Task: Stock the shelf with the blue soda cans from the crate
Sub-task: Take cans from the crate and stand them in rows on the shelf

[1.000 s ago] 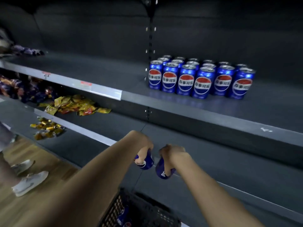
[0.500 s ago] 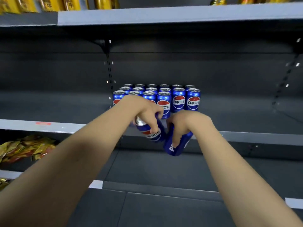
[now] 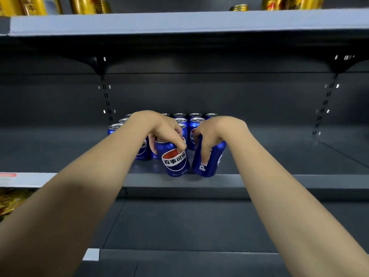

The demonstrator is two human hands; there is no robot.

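My left hand [image 3: 159, 128] grips a blue soda can [image 3: 174, 158] from above, its logo facing me, at the front edge of the grey shelf [image 3: 259, 181]. My right hand [image 3: 215, 134] grips a second blue can [image 3: 209, 162], tilted slightly, right beside the first. Both cans are at or just above the shelf surface; contact cannot be told. Behind them stands a block of several blue cans [image 3: 196, 124] in rows, partly hidden by my hands. The crate is out of view.
Gold cans [image 3: 36, 5] line the upper shelf [image 3: 179, 23], which overhangs the work area. Yellow snack packets [image 3: 10, 200] lie at lower left. A lower shelf [image 3: 189, 226] lies under my arms. Bare shelf spreads left and right of the can block.
Both hands have risen from below the shelf edge and moved forward, bringing the two cans onto the shelf's front. The view has come closer to the shelf.
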